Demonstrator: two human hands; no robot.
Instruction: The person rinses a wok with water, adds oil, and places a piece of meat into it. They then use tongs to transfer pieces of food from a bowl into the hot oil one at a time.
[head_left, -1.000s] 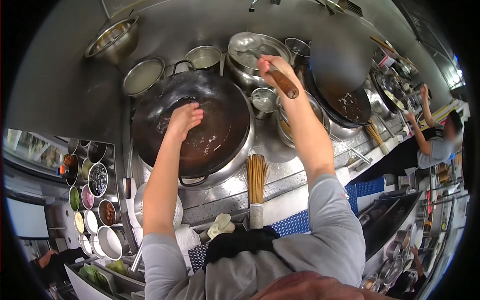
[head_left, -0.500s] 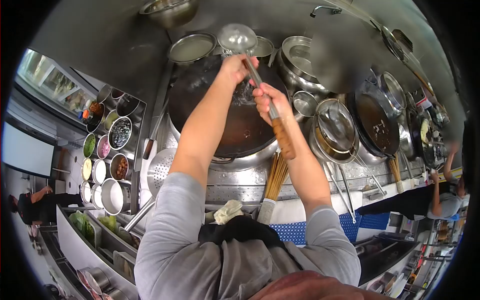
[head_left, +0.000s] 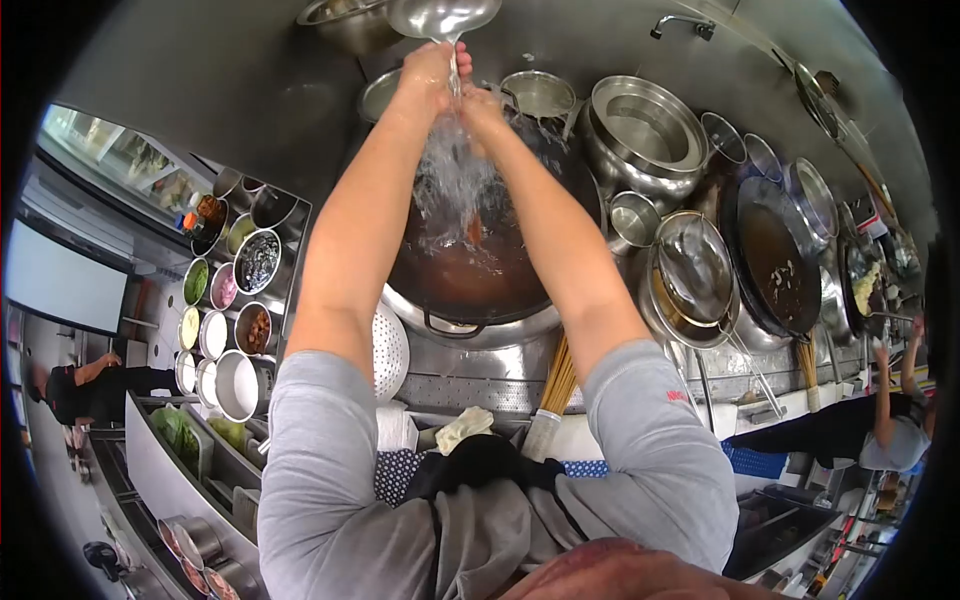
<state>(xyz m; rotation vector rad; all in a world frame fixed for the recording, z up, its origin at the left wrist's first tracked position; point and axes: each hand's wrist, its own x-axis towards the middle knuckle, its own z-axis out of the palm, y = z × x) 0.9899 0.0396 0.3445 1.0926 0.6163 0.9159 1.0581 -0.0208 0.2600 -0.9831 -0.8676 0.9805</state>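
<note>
A large steel ladle [head_left: 443, 15] is raised at the top of the view, its bowl tipped. Clear water pours from it and splashes over my wrists into the dark wok [head_left: 470, 318]. My left hand [head_left: 428, 72] is closed on the shaft just under the bowl. My right hand [head_left: 480, 104] is closed around it a little lower, its fingers partly hidden by water. Below the hands, the ladle's orange-brown wooden grip [head_left: 474, 232] shows through the splash. Reddish-brown liquid lies in the bottom of the wok.
Pots of water [head_left: 650, 125] and a strainer over a pot [head_left: 692, 275] stand at the right, before a second wok [head_left: 768, 260]. Ingredient tins [head_left: 260, 262] stand left. A bamboo brush [head_left: 555, 395] and cloth [head_left: 463, 428] lie in front. A co-worker [head_left: 890, 430] works at far right.
Both hands have moved up and away with the ladle, and its bowl has tipped. Water now pours and splashes into the wok. My right hand has come closer to my left.
</note>
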